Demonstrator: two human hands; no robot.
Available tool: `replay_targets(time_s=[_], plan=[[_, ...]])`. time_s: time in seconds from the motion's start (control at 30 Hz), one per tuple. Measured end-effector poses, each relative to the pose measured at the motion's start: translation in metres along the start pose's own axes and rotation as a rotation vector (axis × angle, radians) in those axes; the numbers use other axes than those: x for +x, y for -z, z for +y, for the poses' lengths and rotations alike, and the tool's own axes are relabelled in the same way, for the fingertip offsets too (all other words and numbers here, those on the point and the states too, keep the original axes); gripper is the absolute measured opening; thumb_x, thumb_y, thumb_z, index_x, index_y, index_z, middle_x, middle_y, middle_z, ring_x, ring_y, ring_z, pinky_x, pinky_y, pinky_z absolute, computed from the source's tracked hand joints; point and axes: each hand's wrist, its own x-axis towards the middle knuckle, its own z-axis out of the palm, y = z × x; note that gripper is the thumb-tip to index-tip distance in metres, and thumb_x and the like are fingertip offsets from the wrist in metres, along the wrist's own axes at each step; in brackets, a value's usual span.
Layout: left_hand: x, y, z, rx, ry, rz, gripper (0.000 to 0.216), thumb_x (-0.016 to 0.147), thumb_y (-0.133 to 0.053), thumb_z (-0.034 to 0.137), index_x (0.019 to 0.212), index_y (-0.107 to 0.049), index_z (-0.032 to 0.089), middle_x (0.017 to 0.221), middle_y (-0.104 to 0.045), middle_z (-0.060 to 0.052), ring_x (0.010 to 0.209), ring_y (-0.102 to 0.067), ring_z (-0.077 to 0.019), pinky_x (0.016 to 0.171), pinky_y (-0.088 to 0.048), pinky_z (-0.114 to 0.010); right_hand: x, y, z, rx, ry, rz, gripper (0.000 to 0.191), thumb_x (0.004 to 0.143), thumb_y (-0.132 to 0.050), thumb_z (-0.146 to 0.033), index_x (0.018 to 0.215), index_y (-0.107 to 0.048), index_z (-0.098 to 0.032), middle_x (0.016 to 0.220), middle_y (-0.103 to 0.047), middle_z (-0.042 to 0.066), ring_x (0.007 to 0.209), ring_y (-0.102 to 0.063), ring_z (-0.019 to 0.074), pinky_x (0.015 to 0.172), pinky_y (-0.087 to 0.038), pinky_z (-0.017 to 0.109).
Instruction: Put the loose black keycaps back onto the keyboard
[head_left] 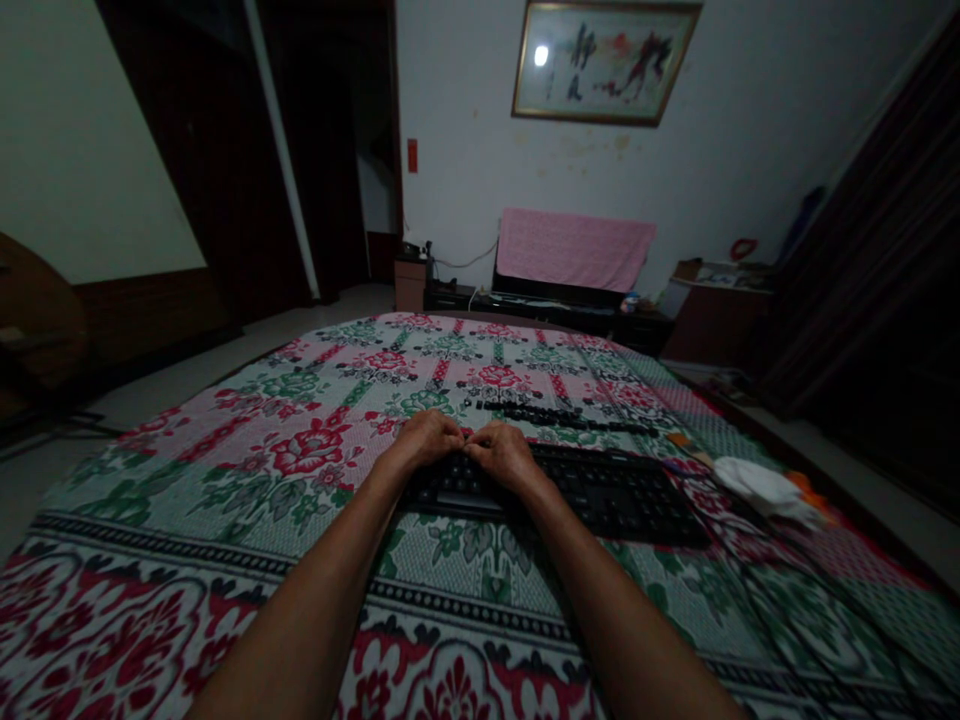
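A black computer keyboard (600, 490) lies on the flowered bed cover, partly hidden under my forearms and hands. My left hand (429, 438) is over its upper left part, fingers pinched together. Against those fingertips, my right hand (504, 453) also pinches, just above the keys. Whatever small thing sits between the fingertips is too dark and small to make out. Beyond the keyboard's far edge, several loose black keycaps (559, 415) lie in a long line on the cover.
Right of the keyboard are a crumpled white cloth (761, 487), an orange item (810, 495) and black cables (787, 590). The patterned bed cover (307, 560) spreads all round. A low black cabinet (450, 298) and a pink towel (574, 248) stand beyond the bed.
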Motion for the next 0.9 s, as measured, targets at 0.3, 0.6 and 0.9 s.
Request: replay_targets(time_s=[0.3, 0.6, 0.9], plan=[[-0.0011, 0.002, 0.0031, -0.009, 0.022, -0.022, 0.024, 0.067, -0.051, 0.034, 0.077, -0.07, 0.022, 0.067, -0.066, 0.001, 0.066, -0.056, -0.0126, 0.053, -0.033, -0.02, -0.001, -0.0024, 0.0019, -0.001, -0.013, 0.022, 0.018, 0.073, -0.055, -0.027, 0.078, -0.072, -0.022, 0.078, -0.067, 0.002, 0.075, -0.057, 0.014, 0.063, -0.037, 0.021], [-0.0006, 0.0012, 0.0063, 0.04, 0.078, -0.015, 0.024, 0.067, -0.051, 0.032, 0.074, -0.071, 0.021, 0.065, -0.065, 0.0, 0.064, -0.056, -0.0134, 0.055, -0.035, -0.021, -0.0013, -0.0005, -0.0002, 0.0, -0.038, 0.004, 0.018, 0.072, -0.055, -0.026, 0.078, -0.072, -0.023, 0.079, -0.067, 0.003, 0.076, -0.058, 0.0149, 0.066, -0.039, 0.022], [-0.0008, 0.0011, 0.0076, 0.034, 0.11, -0.008, 0.022, 0.065, -0.054, 0.034, 0.074, -0.07, 0.022, 0.066, -0.065, 0.0, 0.067, -0.057, -0.0147, 0.056, -0.037, -0.021, -0.002, -0.0014, -0.0011, -0.018, -0.045, 0.008, 0.018, 0.073, -0.055, -0.027, 0.078, -0.072, -0.024, 0.079, -0.066, 0.002, 0.076, -0.057, 0.0144, 0.065, -0.039, 0.021]])
